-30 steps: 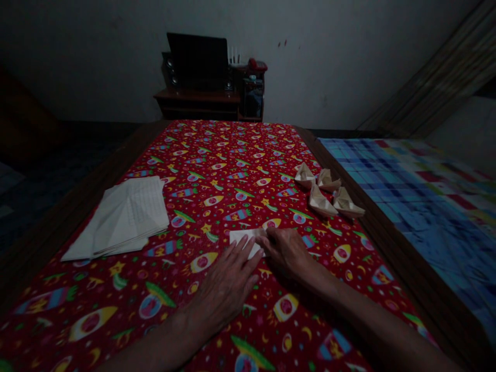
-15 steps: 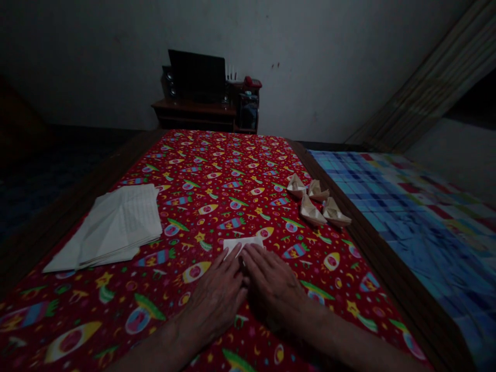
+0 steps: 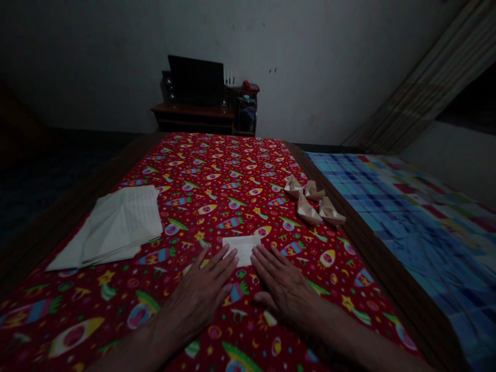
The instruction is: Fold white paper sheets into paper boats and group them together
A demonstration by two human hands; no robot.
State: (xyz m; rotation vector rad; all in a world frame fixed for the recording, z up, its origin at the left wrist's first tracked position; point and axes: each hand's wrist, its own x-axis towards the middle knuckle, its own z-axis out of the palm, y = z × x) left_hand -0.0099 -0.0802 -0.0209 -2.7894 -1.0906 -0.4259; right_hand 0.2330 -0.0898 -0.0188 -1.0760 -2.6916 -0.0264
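A small folded sheet of paper (image 3: pixel 244 251) lies flat on the red patterned cloth (image 3: pixel 217 181), in front of me. My left hand (image 3: pixel 205 284) rests flat with fingers outstretched, its fingertips on the paper's left edge. On the other side my right hand (image 3: pixel 284 281) also lies flat, fingertips touching the right edge and thumb held apart. Neither hand grips anything. Between the hands the middle of the paper shows, with faint lines on it.
Several folded paper boats (image 3: pixel 310 209) stand together near the cloth's right side. A stack of paper sheets (image 3: pixel 120 222) lies to the left. Beyond the far end are a dark monitor (image 3: pixel 196 80) and a red telephone (image 3: pixel 251 87). A blue checked sheet (image 3: pixel 368 206) lies at the right.
My hands have moved apart, left hand to the left and right hand to the right, from close together over the paper. More of the paper now shows between them.
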